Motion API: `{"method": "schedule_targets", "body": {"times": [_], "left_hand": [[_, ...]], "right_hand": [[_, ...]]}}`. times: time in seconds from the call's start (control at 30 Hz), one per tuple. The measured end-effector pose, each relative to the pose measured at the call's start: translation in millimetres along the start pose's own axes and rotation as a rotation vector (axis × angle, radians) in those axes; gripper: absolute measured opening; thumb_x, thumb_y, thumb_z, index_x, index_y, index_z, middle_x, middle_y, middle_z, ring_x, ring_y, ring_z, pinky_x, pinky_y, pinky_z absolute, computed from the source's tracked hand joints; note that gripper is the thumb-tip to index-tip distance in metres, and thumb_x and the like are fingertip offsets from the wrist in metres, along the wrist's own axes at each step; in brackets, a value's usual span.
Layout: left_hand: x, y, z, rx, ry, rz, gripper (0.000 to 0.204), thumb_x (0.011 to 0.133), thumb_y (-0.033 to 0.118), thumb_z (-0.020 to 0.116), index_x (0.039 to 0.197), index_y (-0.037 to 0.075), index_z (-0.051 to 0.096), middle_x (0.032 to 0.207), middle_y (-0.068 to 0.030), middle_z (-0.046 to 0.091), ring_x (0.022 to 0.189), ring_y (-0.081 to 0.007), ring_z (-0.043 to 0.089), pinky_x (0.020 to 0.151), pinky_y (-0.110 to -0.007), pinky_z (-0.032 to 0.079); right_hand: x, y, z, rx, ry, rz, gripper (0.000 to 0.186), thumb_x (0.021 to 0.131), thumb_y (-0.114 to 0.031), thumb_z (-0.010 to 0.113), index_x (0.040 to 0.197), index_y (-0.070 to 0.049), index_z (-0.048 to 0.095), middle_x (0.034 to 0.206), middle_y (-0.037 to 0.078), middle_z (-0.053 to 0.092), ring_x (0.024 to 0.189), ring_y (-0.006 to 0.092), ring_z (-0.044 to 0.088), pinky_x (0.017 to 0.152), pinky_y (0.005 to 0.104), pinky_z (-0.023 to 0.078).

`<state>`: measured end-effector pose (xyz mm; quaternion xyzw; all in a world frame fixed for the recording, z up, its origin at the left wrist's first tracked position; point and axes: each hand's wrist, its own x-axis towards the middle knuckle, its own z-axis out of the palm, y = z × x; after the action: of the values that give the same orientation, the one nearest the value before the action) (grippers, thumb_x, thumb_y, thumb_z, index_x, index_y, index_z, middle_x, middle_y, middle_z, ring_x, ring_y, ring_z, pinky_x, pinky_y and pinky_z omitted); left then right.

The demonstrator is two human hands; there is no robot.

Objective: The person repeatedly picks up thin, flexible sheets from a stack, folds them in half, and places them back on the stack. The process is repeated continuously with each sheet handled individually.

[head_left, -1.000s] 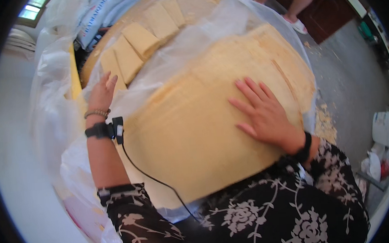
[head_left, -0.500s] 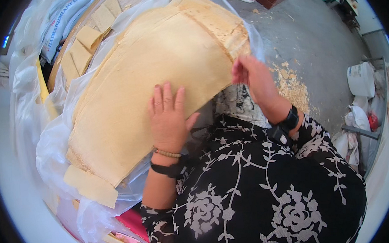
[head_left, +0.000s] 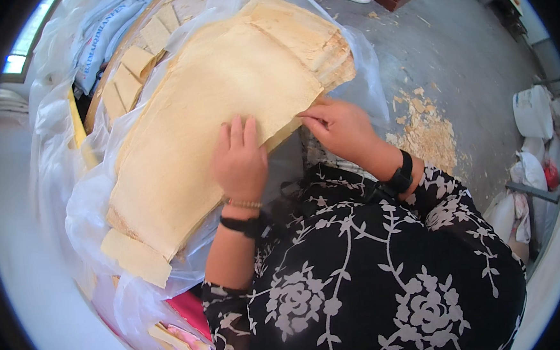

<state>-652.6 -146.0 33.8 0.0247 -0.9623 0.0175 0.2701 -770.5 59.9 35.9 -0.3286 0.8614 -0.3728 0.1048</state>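
"What are your hands doing?"

"My right hand (head_left: 344, 127) is pinched shut at the fingertips on the near right corner of the top sheet (head_left: 211, 102). My left hand (head_left: 240, 166) grips nothing; it rests palm down near the sheet's near edge."

"And where's the sheet?"

"Right in front of me, over other layers (head_left: 333, 55) that show past its right side, with plastic (head_left: 370, 79) around them. Folded pieces (head_left: 128, 86) lie off to the upper left, and a loose strip (head_left: 134, 256) sits by the lower left corner."

"How do you treat a corner like that well?"

"It looks thin and easily torn, so I'd use the soft pads, not the nails, and lift slowly and evenly. The left palm should press only enough to steady the rest, without dragging."

"Have you caught just one layer?"

"I can't tell; my fingers hide it. I'd feel for that before pulling."
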Motion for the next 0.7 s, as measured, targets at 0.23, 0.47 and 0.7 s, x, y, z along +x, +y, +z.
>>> {"method": "schedule_targets", "body": {"times": [0.23,0.47,0.7], "left_hand": [[19.3,-39.1,-30.3,-0.396,0.191,-0.552,0.025,0.102,0.023,0.065,0.103,0.002,0.077,0.082,-0.0203,0.074,0.071,-0.0370,0.071,0.067,-0.041,0.056],[6.4,-93.6,-111.0,-0.702,0.517,-1.012,0.035,0.108,0.025,0.059,0.115,-0.006,0.075,0.101,-0.0108,0.080,0.085,-0.0148,0.073,0.072,-0.028,0.057],[23.6,-76.6,-132.8,-0.121,0.117,-0.392,0.025,0.097,0.015,0.062,0.117,0.008,0.076,0.103,-0.0118,0.076,0.090,-0.0308,0.073,0.075,-0.040,0.057]], "right_hand": [[56.4,-40.1,39.1,-0.207,-0.050,-0.737,0.034,0.094,-0.026,0.067,0.124,-0.012,0.072,0.144,0.009,0.060,0.142,0.0333,0.048,0.118,0.0493,0.036],[87.3,-72.3,68.3,-0.393,-0.056,-0.573,0.045,0.096,-0.031,0.066,0.138,-0.014,0.063,0.154,0.011,0.050,0.149,0.0333,0.038,0.118,0.0633,0.029],[69.3,-90.9,82.0,-0.034,-0.183,-0.548,0.051,0.097,-0.037,0.068,0.138,-0.006,0.062,0.147,0.015,0.059,0.140,0.0284,0.052,0.115,0.0481,0.039]]}}
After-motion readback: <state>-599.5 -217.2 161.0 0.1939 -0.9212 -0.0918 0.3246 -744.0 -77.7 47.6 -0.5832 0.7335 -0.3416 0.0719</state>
